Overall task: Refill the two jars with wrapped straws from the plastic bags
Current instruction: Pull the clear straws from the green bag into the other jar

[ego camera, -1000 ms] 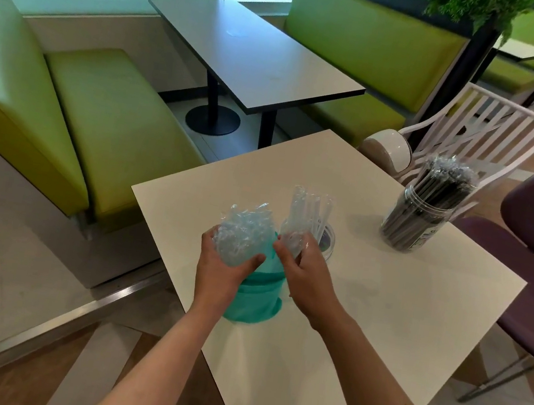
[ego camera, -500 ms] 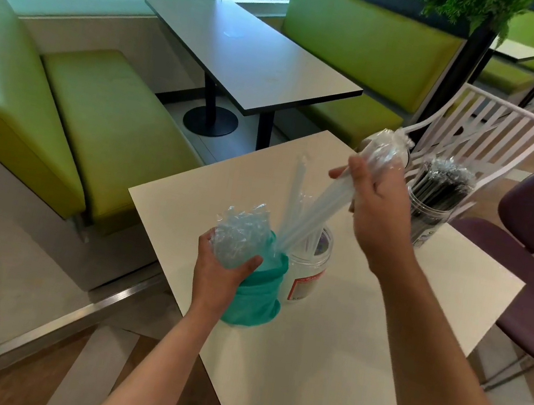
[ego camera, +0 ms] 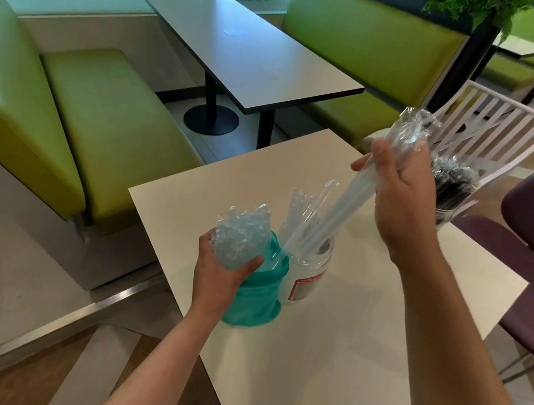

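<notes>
Lowered since a half-second ago, one bundle of clear straws [ego camera: 326, 211] now dips into the near jar [ego camera: 305, 270], clenched by the right hand [ego camera: 398, 194]. Left hand [ego camera: 224, 272] grasps one teal bag [ego camera: 256, 298]. Second jar [ego camera: 450, 195] stands behind; two jars on one table [ego camera: 337, 369].

The surface [ego camera: 326, 332] looks smooth and matt, a cream laminate. The teal bag [ego camera: 254, 299] is thin, soft plastic with a dull sheen, its crinkled clear wrappers [ego camera: 242, 233] glossy and catching light. The clear jar [ego camera: 308, 274] is smooth see-through plastic with a paper-like label. The wrapped straws [ego camera: 337, 209] sit in glossy film. The benches [ego camera: 104, 122] look like smooth, faintly shiny green vinyl, the white chair [ego camera: 497, 132] hard matt slats
</notes>
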{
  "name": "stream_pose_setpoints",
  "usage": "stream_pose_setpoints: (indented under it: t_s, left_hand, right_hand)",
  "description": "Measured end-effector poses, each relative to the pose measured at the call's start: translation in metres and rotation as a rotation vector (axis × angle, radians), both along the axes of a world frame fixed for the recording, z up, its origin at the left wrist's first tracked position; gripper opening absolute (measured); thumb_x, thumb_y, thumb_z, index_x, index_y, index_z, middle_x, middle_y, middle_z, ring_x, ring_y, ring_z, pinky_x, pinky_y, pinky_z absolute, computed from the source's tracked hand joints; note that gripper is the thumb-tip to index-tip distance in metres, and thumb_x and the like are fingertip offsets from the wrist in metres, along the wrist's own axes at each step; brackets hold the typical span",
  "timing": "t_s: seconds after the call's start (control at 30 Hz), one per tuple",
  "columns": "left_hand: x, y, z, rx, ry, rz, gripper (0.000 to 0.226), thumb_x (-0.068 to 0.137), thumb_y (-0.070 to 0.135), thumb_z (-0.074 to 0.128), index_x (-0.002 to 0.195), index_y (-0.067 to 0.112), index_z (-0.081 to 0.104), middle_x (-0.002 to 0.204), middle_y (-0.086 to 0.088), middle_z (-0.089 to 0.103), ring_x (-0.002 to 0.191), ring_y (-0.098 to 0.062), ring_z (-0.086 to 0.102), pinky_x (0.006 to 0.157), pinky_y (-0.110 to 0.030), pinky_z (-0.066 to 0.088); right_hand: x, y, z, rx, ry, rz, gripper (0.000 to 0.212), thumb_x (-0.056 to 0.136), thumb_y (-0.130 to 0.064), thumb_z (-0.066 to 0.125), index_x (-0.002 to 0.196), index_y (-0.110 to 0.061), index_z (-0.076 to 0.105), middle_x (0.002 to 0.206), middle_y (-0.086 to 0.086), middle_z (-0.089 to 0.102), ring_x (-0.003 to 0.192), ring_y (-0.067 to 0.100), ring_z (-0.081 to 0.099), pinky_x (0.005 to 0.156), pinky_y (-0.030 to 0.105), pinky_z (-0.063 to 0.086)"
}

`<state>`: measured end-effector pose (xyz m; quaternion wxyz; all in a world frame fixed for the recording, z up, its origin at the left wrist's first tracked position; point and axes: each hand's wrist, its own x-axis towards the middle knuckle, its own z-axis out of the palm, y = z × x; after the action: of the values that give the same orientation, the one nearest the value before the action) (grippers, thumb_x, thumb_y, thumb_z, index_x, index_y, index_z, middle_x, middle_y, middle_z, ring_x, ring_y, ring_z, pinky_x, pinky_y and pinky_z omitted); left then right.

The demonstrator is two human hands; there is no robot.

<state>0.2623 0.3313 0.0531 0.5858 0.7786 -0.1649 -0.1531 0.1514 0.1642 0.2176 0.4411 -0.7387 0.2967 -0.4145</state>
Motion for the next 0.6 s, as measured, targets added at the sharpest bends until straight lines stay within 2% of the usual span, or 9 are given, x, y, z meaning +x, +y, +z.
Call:
stream_pose_setpoints:
  t_s: [0.07,0.13,0.23,0.33,0.4,0.5,0.6]
  left_hand:
    - [-0.001,-0.001,0.001,0.006,0.000,0.000,0.084,0.067,0.038,0.086,0.127,0.034,0.028,0.125,0.015,0.041,0.115,-0.007,0.044,0.095,-0.026,0.042]
    - [-0.002,-0.001,0.002,0.011,0.002,-0.004,0.083,0.067,0.037,0.086,0.127,0.034,0.028,0.126,0.014,0.041,0.115,-0.006,0.043,0.095,-0.025,0.041]
    - [-0.002,-0.003,0.003,0.020,0.013,0.002,0.085,0.068,0.037,0.086,0.130,0.032,0.029,0.131,0.010,0.042,0.117,-0.008,0.043,0.097,-0.028,0.041]
    - [-0.003,-0.003,0.005,0.019,0.023,0.006,0.084,0.068,0.035,0.086,0.129,0.033,0.029,0.128,0.012,0.042,0.117,-0.009,0.042,0.096,-0.027,0.039]
    - [-0.003,-0.003,0.005,0.020,0.024,0.008,0.085,0.068,0.034,0.087,0.130,0.031,0.029,0.131,0.010,0.043,0.119,-0.011,0.043,0.096,-0.027,0.039]
    - [-0.003,-0.002,0.006,0.021,0.023,0.013,0.087,0.068,0.033,0.086,0.134,0.028,0.030,0.136,0.006,0.043,0.121,-0.012,0.043,0.099,-0.029,0.040]
    - [-0.004,-0.002,0.006,0.020,0.021,0.011,0.086,0.068,0.033,0.086,0.133,0.029,0.030,0.133,0.008,0.042,0.121,-0.012,0.043,0.099,-0.029,0.040]
  right_hand:
    - [0.000,-0.003,0.001,-0.017,0.002,-0.006,0.035,0.101,-0.041,0.044,0.125,-0.017,0.047,0.086,-0.007,0.067,0.092,0.009,0.065,0.083,0.029,0.050]
    - [0.001,-0.005,-0.004,-0.020,0.017,-0.004,0.036,0.101,-0.042,0.044,0.126,-0.018,0.046,0.089,-0.007,0.067,0.094,0.008,0.064,0.087,0.035,0.051]
    - [0.005,-0.007,-0.018,-0.015,0.097,0.008,0.044,0.100,-0.044,0.042,0.134,-0.015,0.043,0.095,-0.011,0.067,0.097,0.004,0.060,0.093,0.034,0.048]
    - [0.012,-0.009,-0.039,0.011,0.215,0.024,0.045,0.100,-0.042,0.044,0.136,-0.016,0.041,0.126,0.001,0.058,0.114,0.014,0.055,0.099,0.034,0.045]
    - [0.017,-0.012,-0.055,0.003,0.328,0.004,0.045,0.100,-0.039,0.047,0.137,-0.014,0.041,0.137,0.005,0.046,0.117,0.017,0.051,0.094,0.027,0.042]
    - [0.023,-0.023,-0.087,0.024,0.454,-0.055,0.045,0.098,-0.035,0.053,0.132,-0.007,0.048,0.132,0.010,0.046,0.105,0.016,0.051,0.086,0.025,0.042]
    - [0.028,-0.038,-0.120,0.112,0.486,-0.108,0.029,0.091,-0.028,0.065,0.103,-0.001,0.060,0.111,0.019,0.060,0.082,0.018,0.054,0.073,0.026,0.046]
